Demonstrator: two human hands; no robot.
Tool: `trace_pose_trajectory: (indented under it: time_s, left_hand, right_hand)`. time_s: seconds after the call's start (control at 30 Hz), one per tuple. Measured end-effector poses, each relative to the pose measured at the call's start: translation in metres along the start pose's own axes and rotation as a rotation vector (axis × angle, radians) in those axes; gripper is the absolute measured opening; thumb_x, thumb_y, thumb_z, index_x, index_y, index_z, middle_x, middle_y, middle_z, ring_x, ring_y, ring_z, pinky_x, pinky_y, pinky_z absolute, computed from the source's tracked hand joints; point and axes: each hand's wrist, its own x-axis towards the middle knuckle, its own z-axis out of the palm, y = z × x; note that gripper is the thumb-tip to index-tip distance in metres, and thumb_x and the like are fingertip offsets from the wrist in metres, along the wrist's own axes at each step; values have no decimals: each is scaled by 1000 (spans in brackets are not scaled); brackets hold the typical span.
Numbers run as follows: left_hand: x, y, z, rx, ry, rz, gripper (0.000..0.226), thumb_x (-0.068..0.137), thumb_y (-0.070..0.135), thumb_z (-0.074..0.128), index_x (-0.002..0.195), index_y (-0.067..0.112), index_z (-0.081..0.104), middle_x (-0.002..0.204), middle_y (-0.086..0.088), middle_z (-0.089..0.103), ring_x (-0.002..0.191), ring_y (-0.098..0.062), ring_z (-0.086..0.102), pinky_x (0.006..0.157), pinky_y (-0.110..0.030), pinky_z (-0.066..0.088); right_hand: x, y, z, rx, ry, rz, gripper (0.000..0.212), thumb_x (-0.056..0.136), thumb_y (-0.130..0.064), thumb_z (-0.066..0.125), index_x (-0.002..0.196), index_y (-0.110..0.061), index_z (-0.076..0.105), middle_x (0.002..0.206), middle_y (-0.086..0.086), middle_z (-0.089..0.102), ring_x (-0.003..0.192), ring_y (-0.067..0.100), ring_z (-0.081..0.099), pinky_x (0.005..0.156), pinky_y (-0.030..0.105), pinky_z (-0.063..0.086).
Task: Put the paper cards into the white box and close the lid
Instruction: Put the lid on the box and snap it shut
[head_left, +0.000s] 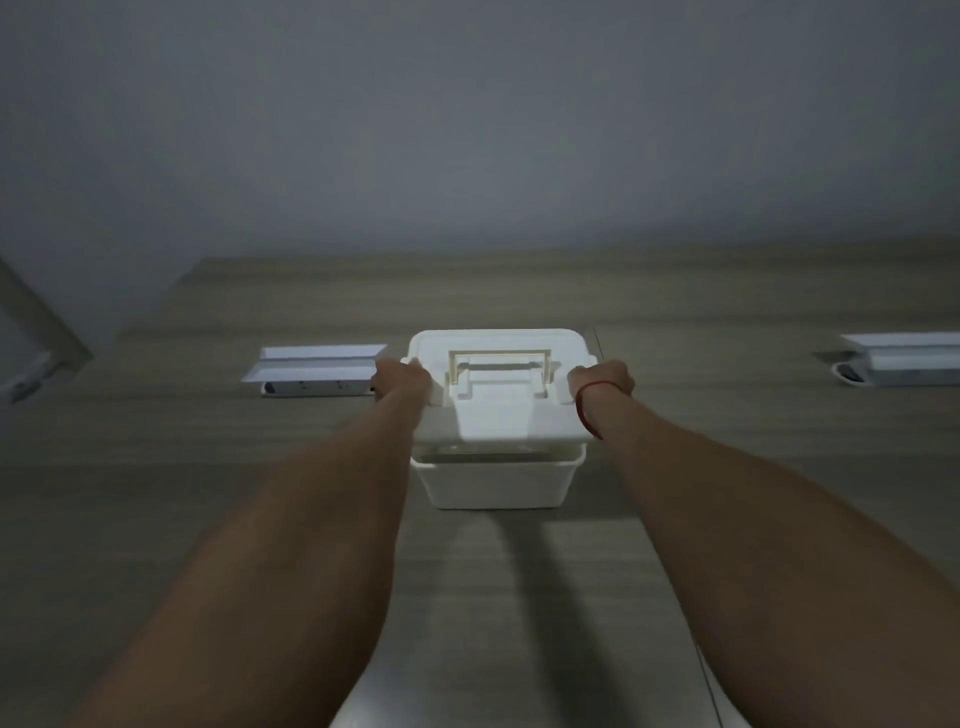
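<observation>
The white box (496, 480) stands on the wooden table in the middle of the head view. Its white lid (498, 415), with a cream handle (500, 364) folded flat on top, lies over the box, with a thin gap showing along the front rim. My left hand (401, 380) grips the lid's left edge. My right hand (602, 378), with a red band at the wrist, grips the lid's right edge. No paper cards are visible; the inside of the box is hidden by the lid.
An open white desk socket panel (317, 366) sits in the table left of the box. A second one (904, 364) is at the far right. A grey wall rises behind the table (208, 457). A pale curved edge (722, 696) shows at the bottom.
</observation>
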Motion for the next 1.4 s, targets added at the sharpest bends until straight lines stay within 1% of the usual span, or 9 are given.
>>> trace_pose_trajectory:
  time_s: [0.1, 0.17, 0.3, 0.6, 0.7, 0.8, 0.97, 1.23, 1.4]
  left_hand:
    - [11, -11, 17, 30, -36, 9, 47, 98, 24, 45, 138, 0, 48, 139, -21, 54, 128, -36, 52, 105, -40, 45]
    - [15, -19, 23, 85, -46, -3, 48, 99, 23, 43, 139, -3, 46, 140, -23, 52, 131, -37, 49, 106, -40, 43]
    - [26, -32, 32, 159, -39, -11, 51, 99, 26, 43, 140, -5, 44, 141, -23, 51, 132, -37, 48, 106, -40, 42]
    - [36, -54, 43, 153, -59, -109, 52, 99, 26, 45, 141, -3, 39, 144, -23, 46, 130, -38, 49, 103, -41, 44]
    - [40, -53, 42, 165, -68, -96, 50, 98, 25, 46, 140, -3, 42, 142, -23, 48, 129, -38, 51, 102, -40, 44]
    - [47, -54, 41, 193, -84, -57, 49, 97, 27, 47, 135, -4, 50, 137, -23, 54, 124, -38, 55, 99, -39, 46]
    - [51, -58, 40, 240, -91, -21, 46, 96, 28, 47, 128, -3, 57, 130, -22, 60, 120, -37, 58, 95, -37, 48]
    - [56, -57, 35, 268, -131, -40, 49, 95, 30, 51, 131, -2, 54, 134, -22, 57, 122, -38, 57, 100, -40, 47]
    - [59, -59, 39, 255, -125, -47, 49, 95, 29, 51, 132, -3, 51, 135, -23, 56, 123, -39, 56, 101, -40, 47]
  right_hand:
    - [14, 14, 10, -37, -10, 35, 39, 90, -9, 55, 127, 3, 53, 137, 19, 53, 123, 37, 56, 101, 37, 45]
    - [18, 22, 14, -81, -22, 43, 39, 90, -8, 56, 127, 4, 53, 137, 20, 53, 124, 37, 55, 100, 37, 46]
    - [26, 34, 22, -158, -53, 48, 39, 91, -11, 57, 127, 2, 56, 136, 20, 55, 123, 36, 57, 98, 36, 48]
    - [37, 38, 31, -217, -43, 24, 39, 90, -17, 58, 126, 0, 55, 135, 18, 56, 121, 37, 58, 97, 38, 48]
    - [37, 41, 34, -253, -32, 13, 40, 91, -18, 59, 126, -1, 54, 135, 17, 55, 122, 36, 57, 97, 37, 47]
    - [38, 44, 38, -291, -21, -7, 39, 93, -20, 57, 128, -3, 55, 136, 17, 54, 124, 35, 56, 99, 36, 46]
    - [39, 43, 44, -308, 0, -32, 34, 93, -17, 55, 125, -5, 59, 132, 15, 59, 122, 33, 58, 97, 35, 47]
    - [42, 40, 47, -343, 14, -11, 35, 92, -21, 56, 125, -10, 60, 132, 12, 61, 121, 32, 59, 96, 35, 47]
    - [44, 41, 51, -335, 10, 15, 38, 91, -24, 59, 126, -10, 60, 132, 12, 61, 120, 32, 59, 97, 36, 47]
